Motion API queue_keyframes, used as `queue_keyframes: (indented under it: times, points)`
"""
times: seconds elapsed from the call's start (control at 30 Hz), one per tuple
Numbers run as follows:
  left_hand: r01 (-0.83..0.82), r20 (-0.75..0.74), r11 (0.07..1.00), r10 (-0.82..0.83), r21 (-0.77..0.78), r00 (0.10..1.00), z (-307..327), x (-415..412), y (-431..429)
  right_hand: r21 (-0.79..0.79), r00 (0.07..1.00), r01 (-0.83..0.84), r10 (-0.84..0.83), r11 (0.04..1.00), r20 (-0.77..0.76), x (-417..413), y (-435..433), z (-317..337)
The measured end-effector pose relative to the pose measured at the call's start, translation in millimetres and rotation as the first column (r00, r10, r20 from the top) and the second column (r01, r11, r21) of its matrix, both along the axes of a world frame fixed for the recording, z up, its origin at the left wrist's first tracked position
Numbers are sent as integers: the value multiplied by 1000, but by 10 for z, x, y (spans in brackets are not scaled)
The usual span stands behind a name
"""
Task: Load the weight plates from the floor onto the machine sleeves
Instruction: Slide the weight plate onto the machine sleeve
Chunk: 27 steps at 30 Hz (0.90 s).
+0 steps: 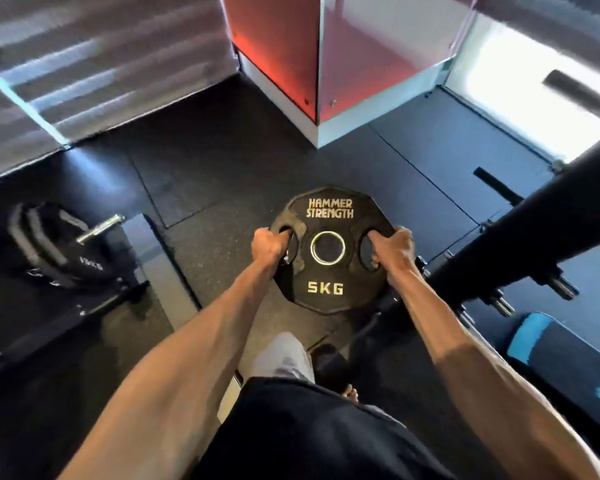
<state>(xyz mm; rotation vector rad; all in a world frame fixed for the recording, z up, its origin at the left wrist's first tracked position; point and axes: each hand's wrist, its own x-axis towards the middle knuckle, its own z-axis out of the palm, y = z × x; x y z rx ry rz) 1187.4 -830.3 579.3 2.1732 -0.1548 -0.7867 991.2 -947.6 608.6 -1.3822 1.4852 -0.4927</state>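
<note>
A black 5 kg weight plate (326, 271) marked "Hammer Strength" is held flat in front of me, above the dark floor. My left hand (269, 245) grips its left handle slot and my right hand (394, 251) grips its right handle slot, fingers curled through the openings. A chrome machine sleeve (99, 229) juts out at the left with several black plates (49, 244) on it. Short chrome pegs (565, 287) stick out of a black machine frame (534, 230) on the right.
A red and white pillar (312, 81) stands ahead. A grey frame rail (160, 265) runs along the floor on the left. A blue and black padded bench (561, 362) sits at the lower right. Dark rubber floor (222, 161) lies between them.
</note>
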Motion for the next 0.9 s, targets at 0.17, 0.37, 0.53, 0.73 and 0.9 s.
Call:
queue_keyframes:
  times: [0.17,0.37,0.53,0.73,0.9]
  points:
    - [-74,34,995,77,-74,996,344,599,-328,-15,996,-77,78,997,46,643,-450,444]
    - [-20,102,978,42,-208,994,756,1694,-1068,-102,984,-94,108,990,145,1660,-1173,777]
    - [116,116,953,-86,-279,990,1182,2638,-1791,-191,992,10,15,981,129,2492,-1688,1156]
    - [227,94,898,-207,-376,974,1423,3347,-2685,-220,981,151,-119,964,153,3057,-2298,1414]
    - [344,120,833,-325,-434,938,1464,3697,-3579,-185,951,257,-214,949,223,3357,-2944,1429]
